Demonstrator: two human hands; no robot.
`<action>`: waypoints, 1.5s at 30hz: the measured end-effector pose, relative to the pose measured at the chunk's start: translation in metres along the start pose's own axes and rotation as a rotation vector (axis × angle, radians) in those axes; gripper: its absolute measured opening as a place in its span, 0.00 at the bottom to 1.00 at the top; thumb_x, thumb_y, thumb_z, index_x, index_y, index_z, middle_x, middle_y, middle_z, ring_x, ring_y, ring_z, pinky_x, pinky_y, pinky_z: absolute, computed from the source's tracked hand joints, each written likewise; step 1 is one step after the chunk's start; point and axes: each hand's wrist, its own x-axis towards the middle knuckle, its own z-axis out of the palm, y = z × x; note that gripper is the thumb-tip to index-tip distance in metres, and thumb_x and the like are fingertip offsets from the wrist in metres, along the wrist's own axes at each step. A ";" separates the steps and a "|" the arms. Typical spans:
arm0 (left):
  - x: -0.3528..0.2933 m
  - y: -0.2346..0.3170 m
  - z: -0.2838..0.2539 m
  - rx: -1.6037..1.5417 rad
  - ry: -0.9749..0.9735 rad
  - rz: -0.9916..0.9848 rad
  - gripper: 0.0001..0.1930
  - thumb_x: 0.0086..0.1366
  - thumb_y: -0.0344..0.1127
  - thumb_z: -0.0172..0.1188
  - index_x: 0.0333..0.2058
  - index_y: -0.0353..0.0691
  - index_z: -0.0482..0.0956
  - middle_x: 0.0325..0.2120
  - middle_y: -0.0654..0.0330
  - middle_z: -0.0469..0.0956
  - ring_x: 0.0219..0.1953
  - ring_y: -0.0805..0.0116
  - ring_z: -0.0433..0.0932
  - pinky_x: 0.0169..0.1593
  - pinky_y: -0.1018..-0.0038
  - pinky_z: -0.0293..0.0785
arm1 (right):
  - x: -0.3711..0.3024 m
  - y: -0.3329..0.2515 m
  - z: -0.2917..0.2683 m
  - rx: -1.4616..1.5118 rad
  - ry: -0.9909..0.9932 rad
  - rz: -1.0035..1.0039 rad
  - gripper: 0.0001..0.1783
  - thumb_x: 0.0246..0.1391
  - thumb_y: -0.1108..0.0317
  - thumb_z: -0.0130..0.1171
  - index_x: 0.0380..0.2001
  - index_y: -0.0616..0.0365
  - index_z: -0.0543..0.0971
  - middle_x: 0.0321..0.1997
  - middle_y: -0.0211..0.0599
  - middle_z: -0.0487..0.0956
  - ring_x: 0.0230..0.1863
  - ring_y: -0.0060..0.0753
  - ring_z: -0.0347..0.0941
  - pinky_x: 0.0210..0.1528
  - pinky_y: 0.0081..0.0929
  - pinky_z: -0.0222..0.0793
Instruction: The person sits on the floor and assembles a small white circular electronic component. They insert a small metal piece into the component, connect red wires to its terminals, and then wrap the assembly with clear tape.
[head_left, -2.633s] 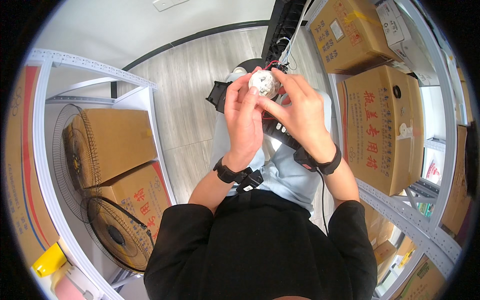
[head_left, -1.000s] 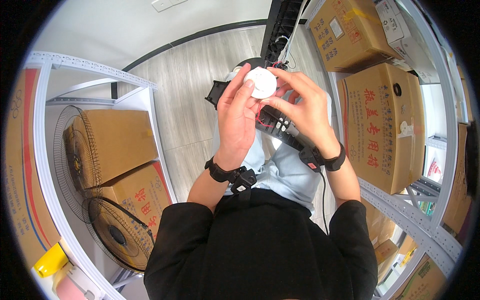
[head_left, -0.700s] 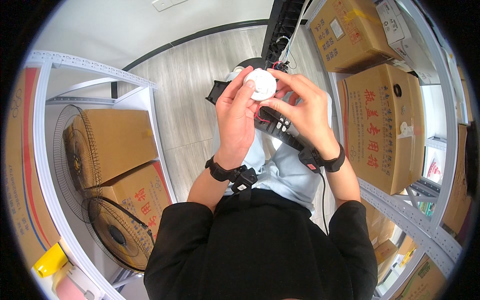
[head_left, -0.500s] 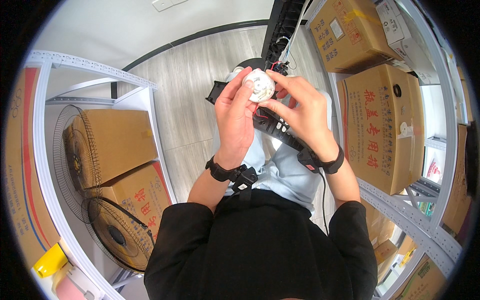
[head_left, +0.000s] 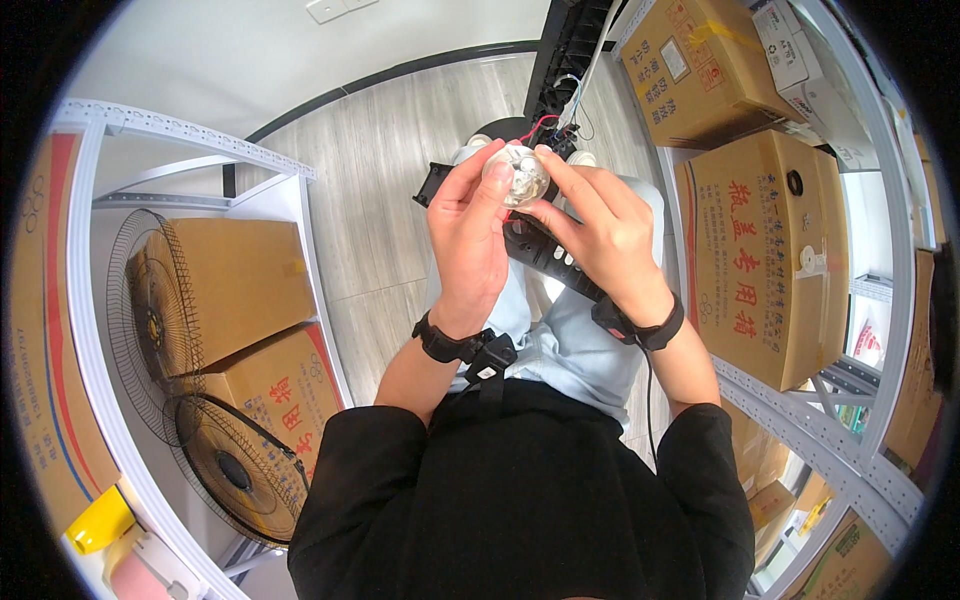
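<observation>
Between my hands is a small round part (head_left: 527, 184), whitish and shiny, with a detailed, cup-like face turned up; its kind is not clear. My left hand (head_left: 468, 240) grips its left side, thumb on top and fingers beneath. My right hand (head_left: 612, 228) pinches its right edge between thumb and forefinger. A red wire (head_left: 543, 121) loops just above the part, and a bit of red shows below it. Under my hands lies a black control panel (head_left: 548, 252) with pale buttons, partly covered by my right hand. Beyond stands a black upright housing (head_left: 556, 75) with loose wires.
Left, a white metal rack (head_left: 200, 140) holds cardboard boxes (head_left: 240, 275); two wire fan guards (head_left: 150, 315) lean there. Right, another rack (head_left: 800, 425) carries large boxes (head_left: 760, 330). Grey plank flooring (head_left: 370, 180) runs to the wall. A black cable (head_left: 648, 400) hangs from my right wrist strap.
The round part has turned in my fingers, showing a shinier, more hollow-looking face. The red wire now arches higher above it. My right hand has shifted slightly; both hands still hold the part.
</observation>
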 end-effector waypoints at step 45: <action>0.013 -0.021 0.006 0.061 -0.049 0.165 0.11 0.66 0.27 0.53 0.45 0.28 0.74 0.44 0.47 0.77 0.49 0.61 0.76 0.53 0.70 0.72 | 0.009 0.000 0.019 1.247 -0.081 0.936 0.14 0.59 0.69 0.58 0.43 0.70 0.76 0.36 0.39 0.81 0.37 0.23 0.78 0.39 0.19 0.79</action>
